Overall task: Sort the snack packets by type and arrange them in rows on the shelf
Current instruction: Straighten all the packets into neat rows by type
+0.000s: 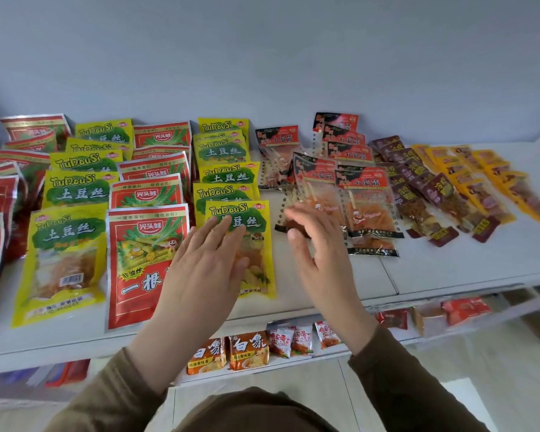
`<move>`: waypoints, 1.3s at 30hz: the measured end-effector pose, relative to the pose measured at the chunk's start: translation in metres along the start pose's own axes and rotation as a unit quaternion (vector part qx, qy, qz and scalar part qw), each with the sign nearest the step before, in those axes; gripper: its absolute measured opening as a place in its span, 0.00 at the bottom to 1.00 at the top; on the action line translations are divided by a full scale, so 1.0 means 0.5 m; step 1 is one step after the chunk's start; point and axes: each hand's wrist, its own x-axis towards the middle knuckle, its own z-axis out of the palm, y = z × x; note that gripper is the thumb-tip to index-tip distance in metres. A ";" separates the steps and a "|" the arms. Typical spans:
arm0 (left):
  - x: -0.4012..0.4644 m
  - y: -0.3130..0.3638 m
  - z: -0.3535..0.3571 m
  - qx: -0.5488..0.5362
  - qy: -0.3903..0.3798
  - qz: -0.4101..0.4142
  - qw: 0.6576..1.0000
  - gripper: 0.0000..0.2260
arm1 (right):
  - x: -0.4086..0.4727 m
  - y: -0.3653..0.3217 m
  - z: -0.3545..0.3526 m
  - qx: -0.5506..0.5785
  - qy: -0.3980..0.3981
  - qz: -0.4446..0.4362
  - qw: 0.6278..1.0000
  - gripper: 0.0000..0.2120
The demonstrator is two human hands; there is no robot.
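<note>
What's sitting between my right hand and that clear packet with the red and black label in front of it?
Nothing visible does. The right hand hovers open over the near end of the clear red-and-black-labelled packet, hiding part of it; only the white shelf lies around it.

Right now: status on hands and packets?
Left hand open, flat over front yellow packet. Right hand open, holding nothing, by clear red-topped packets. Rows sorted on shelf; nothing blocking.

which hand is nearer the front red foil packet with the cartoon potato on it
Left. The left hand hangs open right beside the front red foil packet, covering its right edge. The right hand is farther right, past the yellow packet, beside the clear red-topped packets.
</note>
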 end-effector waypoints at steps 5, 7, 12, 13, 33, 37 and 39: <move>0.035 0.049 -0.010 -0.033 0.015 0.057 0.998 0.23 | 0.031 0.045 -0.068 0.107 0.053 0.126 0.985 0.19; 0.062 0.087 -0.001 -0.034 0.024 0.078 0.996 0.23 | 0.054 0.059 -0.085 0.179 0.054 0.187 0.964 0.19; 0.161 0.165 0.056 0.011 -0.010 0.058 0.998 0.22 | 0.115 0.062 -0.062 0.322 -0.009 0.303 0.897 0.22; 0.178 0.175 0.072 0.020 -0.029 0.042 0.998 0.23 | 0.120 0.061 -0.057 0.341 -0.041 0.319 0.883 0.23; 0.231 0.288 0.164 -0.327 0.084 -0.193 0.921 0.41 | 0.192 0.201 -0.164 0.398 -0.158 0.352 0.833 0.33; 0.235 0.287 0.157 -0.332 0.111 -0.195 0.916 0.37 | 0.180 0.189 -0.157 0.383 -0.151 0.347 0.842 0.35; 0.240 0.286 0.156 -0.348 0.112 -0.198 0.909 0.36 | 0.183 0.187 -0.156 0.389 -0.145 0.352 0.839 0.33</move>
